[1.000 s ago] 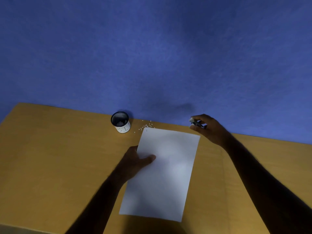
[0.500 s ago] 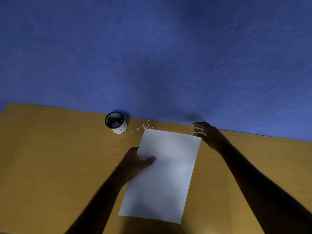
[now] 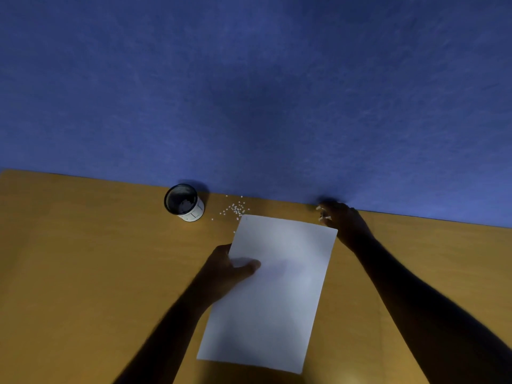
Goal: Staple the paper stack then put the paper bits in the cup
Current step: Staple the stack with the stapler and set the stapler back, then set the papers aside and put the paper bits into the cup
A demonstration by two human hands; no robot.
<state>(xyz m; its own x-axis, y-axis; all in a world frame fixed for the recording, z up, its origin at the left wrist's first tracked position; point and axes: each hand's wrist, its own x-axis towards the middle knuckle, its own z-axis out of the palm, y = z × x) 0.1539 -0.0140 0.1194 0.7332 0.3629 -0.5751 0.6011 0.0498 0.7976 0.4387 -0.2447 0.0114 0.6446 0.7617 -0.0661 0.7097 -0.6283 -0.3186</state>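
- Left hand (image 3: 225,268) pins the paper stack (image 3: 274,289) flat on the worktop (image 3: 83,273), thumb on top
- Right hand (image 3: 342,218) fingers are closed on a small stapler (image 3: 322,213) near the stack's far right corner; bite squarely over that corner
- Paper bits (image 3: 235,209) lie beside the cup (image 3: 184,202); avoid scattering them

A single head-worn wide-angle view looks forward and down from above the table (image 3: 83,273), facing the blue wall (image 3: 249,79) behind it. Both forearms reach in from the bottom edge, close below the lens
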